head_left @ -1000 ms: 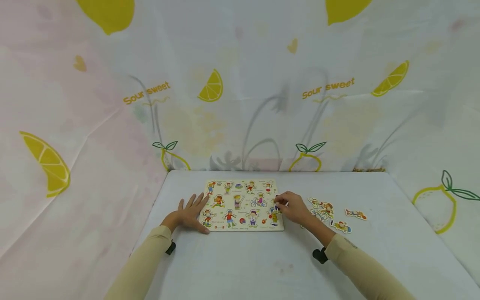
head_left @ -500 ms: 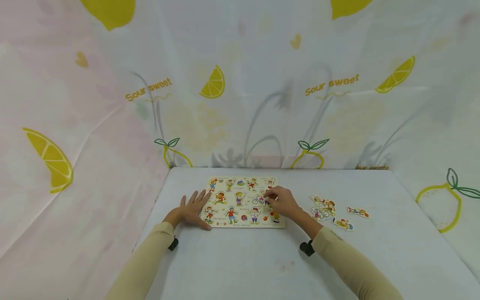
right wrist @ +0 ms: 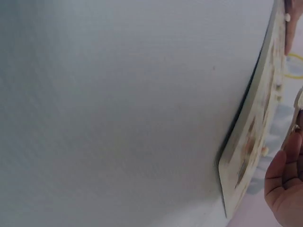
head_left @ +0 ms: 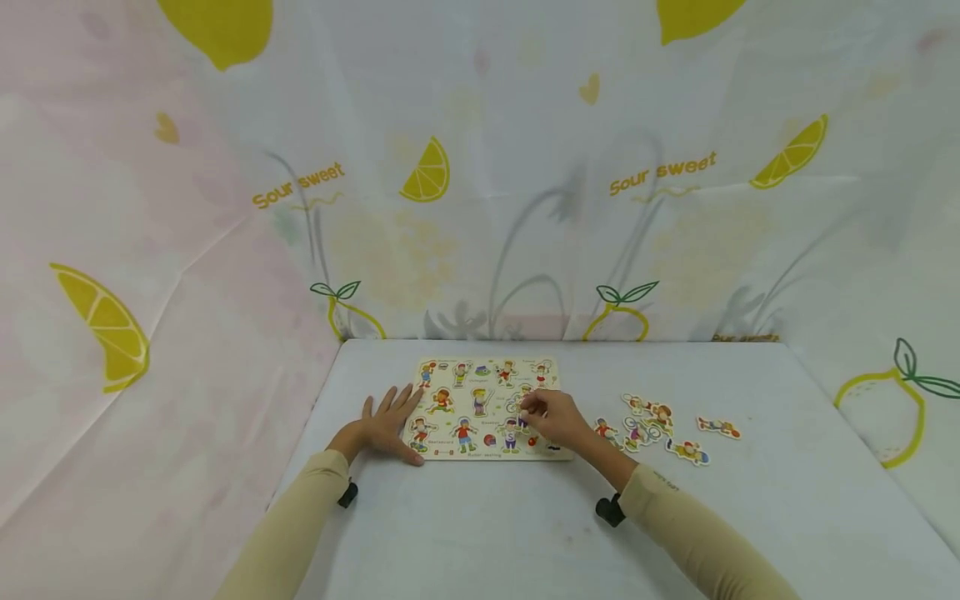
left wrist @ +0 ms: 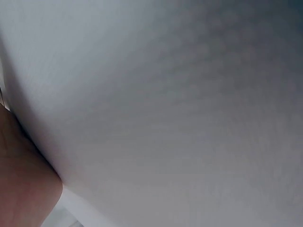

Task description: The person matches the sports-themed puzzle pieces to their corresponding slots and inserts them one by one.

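A pale wooden puzzle board [head_left: 450,425] with colourful sports figures lies flat on the table. My left hand [head_left: 384,427] rests at its left edge, fingers spread and thumb near the front corner. Over the board's right part, my right hand [head_left: 555,419] pinches a puzzle piece [head_left: 522,419] between thumb and fingertips. In the right wrist view, the held piece [right wrist: 297,116] is above the board and apart from it, cut off by the frame edge. That hand hides part of the board's right side. Only part of my left hand [left wrist: 23,184] shows in the left wrist view.
To the right of the board, several loose puzzle pieces [head_left: 642,429] overlap in a pile. One piece [head_left: 718,427] lies apart farther right, another [head_left: 687,452] nearer the front. My right forearm [head_left: 611,462] passes close by the pile. A lemon-printed cloth [head_left: 487,208] hangs behind the table.
My right hand has moved left from the board's right edge with the piece, then a little toward me. My left hand has stayed at the board's left edge.
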A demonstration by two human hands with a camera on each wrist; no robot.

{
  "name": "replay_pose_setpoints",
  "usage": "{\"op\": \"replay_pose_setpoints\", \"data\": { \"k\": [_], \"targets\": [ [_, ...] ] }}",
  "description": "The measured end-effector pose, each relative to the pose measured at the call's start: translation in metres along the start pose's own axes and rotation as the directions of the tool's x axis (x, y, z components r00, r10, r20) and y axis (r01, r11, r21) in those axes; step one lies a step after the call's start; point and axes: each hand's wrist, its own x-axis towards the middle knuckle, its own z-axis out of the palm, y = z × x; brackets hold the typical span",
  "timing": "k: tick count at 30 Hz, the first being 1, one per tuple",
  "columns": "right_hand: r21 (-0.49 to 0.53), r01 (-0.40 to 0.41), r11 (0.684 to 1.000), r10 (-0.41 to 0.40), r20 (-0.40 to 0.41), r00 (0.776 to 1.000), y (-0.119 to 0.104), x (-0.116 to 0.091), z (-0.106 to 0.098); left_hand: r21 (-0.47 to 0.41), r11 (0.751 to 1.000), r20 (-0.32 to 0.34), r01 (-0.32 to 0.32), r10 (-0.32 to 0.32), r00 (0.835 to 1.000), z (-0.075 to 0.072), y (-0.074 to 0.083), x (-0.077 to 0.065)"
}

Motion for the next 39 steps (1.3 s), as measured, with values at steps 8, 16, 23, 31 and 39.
{"op": "replay_pose_setpoints", "data": {
  "k": [8,16,23,31,39],
  "targets": [
    [-0.037,0.095,0.995,-0.092,0.075,0.993,0.004,-0.003,0.018,-0.001,1.0,0.002,0.002,-0.002,1.0,-0.001,0.001,-0.002],
    [-0.111,0.075,0.991,-0.068,0.061,0.996,0.003,-0.002,0.02,-0.009,1.0,0.013,-0.002,0.002,1.0,-0.005,0.007,-0.005],
    [-0.126,0.077,0.989,-0.062,0.118,0.991,0.0,0.002,0.026,-0.025,1.0,0.034,0.001,-0.001,0.999,-0.019,0.022,-0.018],
    [-0.2,0.067,0.977,-0.036,0.152,0.988,-0.004,0.002,0.031,-0.023,1.0,0.051,0.003,-0.001,0.999,-0.018,0.021,-0.016],
    [-0.191,0.081,0.978,-0.056,0.133,0.99,-0.008,0.001,0.033,0.005,1.0,0.032,-0.008,0.008,0.999,-0.013,0.015,-0.012]
  ]
}}
